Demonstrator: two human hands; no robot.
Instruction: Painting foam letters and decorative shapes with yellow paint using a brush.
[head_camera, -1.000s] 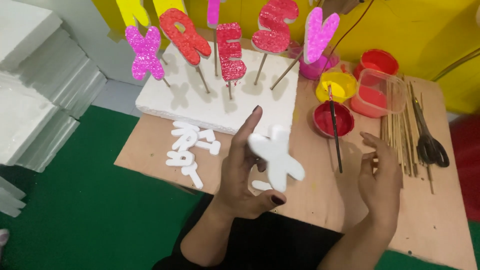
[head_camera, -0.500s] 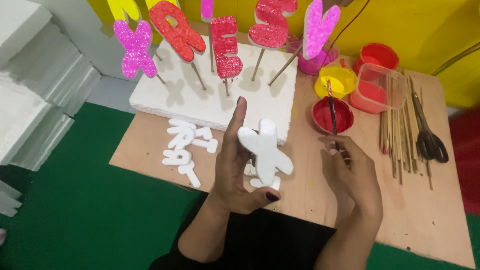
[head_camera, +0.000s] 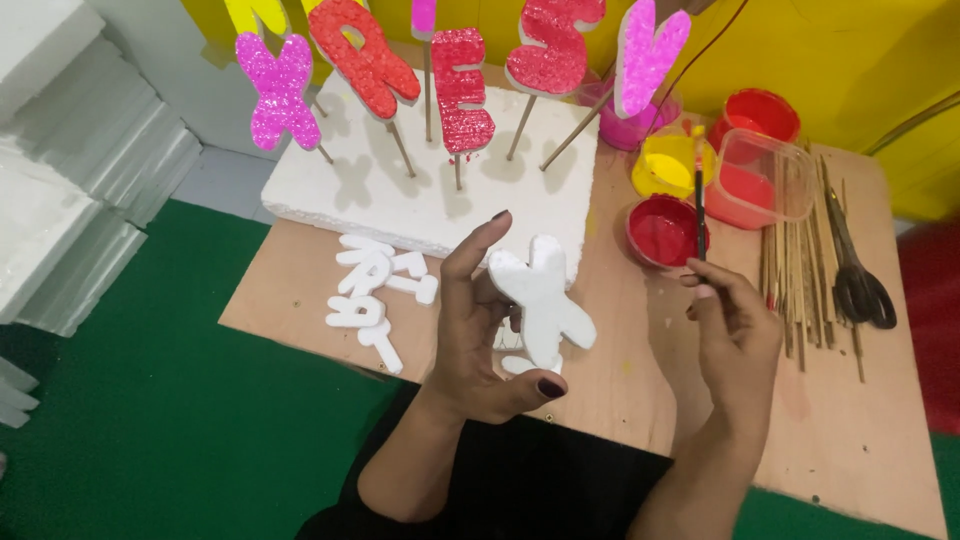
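Near the middle of the frame the left hand (head_camera: 480, 330) holds a plain white foam letter cut-out shaped like an X (head_camera: 542, 298), fingers closed around its left edge with the thumb below and the forefinger pointing up. The letter stands raised above the bare brown wooden table (head_camera: 620, 400), tilted slightly. Right of centre, the right hand (head_camera: 735, 335) pinches a thin dark-handled paintbrush (head_camera: 699, 215) between its fingertips; the brush stands nearly upright, its upper end reaching toward the pots of paint.

Just left of that brush sits a small round red pot of red paint (head_camera: 660, 232). Above it are a yellow pot of yellow paint (head_camera: 665, 165), a pink pot (head_camera: 630, 125) (partly hidden behind a glittered letter), another red pot (head_camera: 757, 113) and a clear plastic tub holding red paint (head_camera: 765, 180). At the upper middle lies a thick white foam block (head_camera: 430, 195) with glittered red and pink foam letters on thin wooden sticks (head_camera: 460, 90) stuck into it. In front of the block, left of the left hand, a small heap of unpainted white foam letters (head_camera: 372, 295) rests on the table. On the right side lie a bundle of thin wooden skewers (head_camera: 800, 270) and a pair of black scissors (head_camera: 858, 280). Stacked white foam slabs (head_camera: 70, 190) fill the left edge over green flooring (head_camera: 150, 430).
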